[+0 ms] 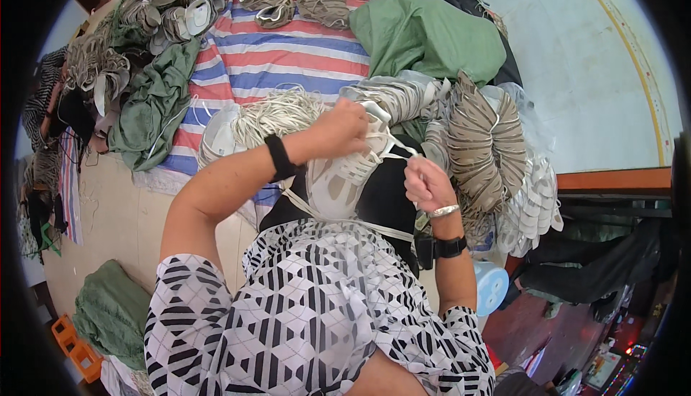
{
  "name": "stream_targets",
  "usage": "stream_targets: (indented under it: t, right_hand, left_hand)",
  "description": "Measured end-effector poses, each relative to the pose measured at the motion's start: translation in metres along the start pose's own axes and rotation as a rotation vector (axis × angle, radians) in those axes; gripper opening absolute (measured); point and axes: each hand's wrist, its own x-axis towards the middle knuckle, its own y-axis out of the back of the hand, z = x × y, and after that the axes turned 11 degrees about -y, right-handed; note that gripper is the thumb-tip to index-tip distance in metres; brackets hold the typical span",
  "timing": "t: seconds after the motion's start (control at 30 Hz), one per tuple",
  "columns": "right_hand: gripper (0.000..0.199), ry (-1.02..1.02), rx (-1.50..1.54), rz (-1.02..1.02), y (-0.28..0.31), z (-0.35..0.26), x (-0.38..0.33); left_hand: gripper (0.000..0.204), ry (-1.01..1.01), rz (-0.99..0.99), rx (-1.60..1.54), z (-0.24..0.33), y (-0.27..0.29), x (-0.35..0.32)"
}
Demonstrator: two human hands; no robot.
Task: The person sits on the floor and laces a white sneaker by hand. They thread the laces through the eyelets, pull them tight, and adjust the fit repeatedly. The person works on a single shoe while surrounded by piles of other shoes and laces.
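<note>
While a person in a black-and-white geometric patterned garment (309,310) looks down at their lap, both bare hands work on a pale shoe upper (338,180) that rests against a black cloth (385,202) on the lap. This shoe upper is the landmark for everything else. At its top edge, the left hand (345,126) is clenched around the upper part of the shoe upper, where white laces cross; a black wristband (279,157) circles that wrist. Just to the right of the shoe upper, the right hand (426,182) is closed, pinching a white lace (398,148) that runs back to the shoe upper; that wrist carries a silver bracelet (443,211) and, lower down, a black watch (443,247).

Just beyond the shoe upper, to its left, lies a bundle of white laces (277,112). To the right of the shoe upper stands a curved stack of grey-brown shoe uppers (489,140), with pale ones stacked below it. Beyond the shoe upper spreads a striped sheet (288,51) in red, blue and white, with a green cloth (425,33) on its right part. Far to the upper left of the shoe upper, more grey shoe uppers (169,7) are heaped among another green cloth (155,101).
</note>
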Motion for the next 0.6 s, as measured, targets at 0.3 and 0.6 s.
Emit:
stream_targets:
  t: [0.3, 0.6]
  right_hand:
    - [0.02, 0.963, 0.721, -0.268, 0.179, -0.083, -0.234]
    - [0.018, 1.065, 0.237, -0.264, -0.066, -0.117, -0.255]
  left_hand:
    - [0.008, -0.234, -0.215, -0.164, -0.027, 0.028, 0.013]
    - [0.017, -0.244, -0.078, -0.447, 0.021, -0.027, 0.061]
